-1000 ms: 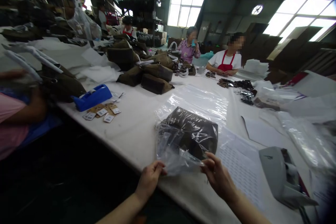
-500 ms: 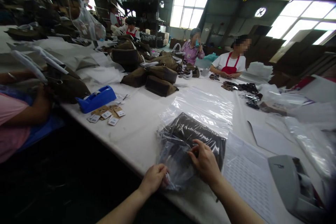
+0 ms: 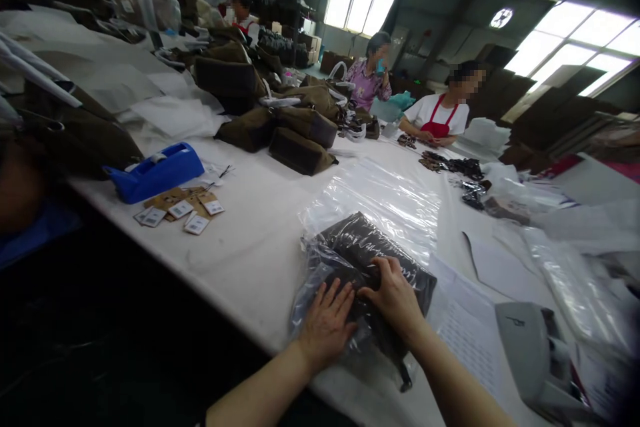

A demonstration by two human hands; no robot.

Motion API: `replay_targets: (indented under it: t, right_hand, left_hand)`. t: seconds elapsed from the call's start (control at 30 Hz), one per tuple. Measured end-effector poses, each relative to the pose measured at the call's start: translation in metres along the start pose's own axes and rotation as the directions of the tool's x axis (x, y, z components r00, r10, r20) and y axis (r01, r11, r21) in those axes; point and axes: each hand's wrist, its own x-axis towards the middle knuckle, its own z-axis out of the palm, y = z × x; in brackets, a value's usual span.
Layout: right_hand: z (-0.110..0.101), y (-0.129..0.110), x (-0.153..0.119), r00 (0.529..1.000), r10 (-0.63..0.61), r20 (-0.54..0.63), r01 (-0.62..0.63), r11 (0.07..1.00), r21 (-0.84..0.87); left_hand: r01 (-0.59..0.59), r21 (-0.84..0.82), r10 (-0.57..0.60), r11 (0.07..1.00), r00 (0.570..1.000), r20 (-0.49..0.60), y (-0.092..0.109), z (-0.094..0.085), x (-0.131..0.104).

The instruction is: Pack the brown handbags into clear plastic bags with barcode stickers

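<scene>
A dark handbag in a clear plastic bag lies near the front edge of the white table. White lettering runs across its wrapped upper face. My left hand rests flat on the plastic over the near part, fingers spread. On the right side of the bundle, my right hand has its fingers bent and its thumb tucked in, gripping the plastic. What lies under its fingertips is hidden. A dark strap end pokes out at the near corner.
A blue tape dispenser and several tags lie left. Brown handbags are piled behind. Flat plastic bags are under the bundle; a printed sheet and grey dispenser are right. Two people sit across the table.
My left hand has moved from the plastic's near left edge up onto the bundle and spread flat. My right hand has shifted slightly right. The view has turned a little.
</scene>
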Motion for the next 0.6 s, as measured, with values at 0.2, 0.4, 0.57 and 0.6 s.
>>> replay_targets:
  t: [0.2, 0.4, 0.57, 0.6]
  right_hand:
    - [-0.058, -0.005, 0.016, 0.917, -0.09, 0.389, -0.058, 0.934, 0.353]
    - [-0.033, -0.036, 0.03, 0.751, -0.21, 0.627, 0.339, 0.936, -0.093]
    - [-0.006, -0.022, 0.048, 0.865, -0.046, 0.499, 0.307, 0.836, -0.455]
    - [-0.008, -0.016, 0.052, 0.873, -0.03, 0.487, 0.29, 0.834, -0.469]
  left_hand:
    - [0.04, -0.092, -0.035, 0.995, 0.998, 0.051, -0.001, -0.003, -0.005]
    - [0.052, -0.152, -0.046, 0.987, 0.998, 0.046, -0.001, 0.0, -0.006]
    - [0.05, -0.106, -0.05, 0.993, 0.999, 0.004, -0.001, 0.003, -0.007]
    - [0.042, -0.092, -0.042, 0.995, 0.999, 0.005, -0.001, 0.004, -0.007]
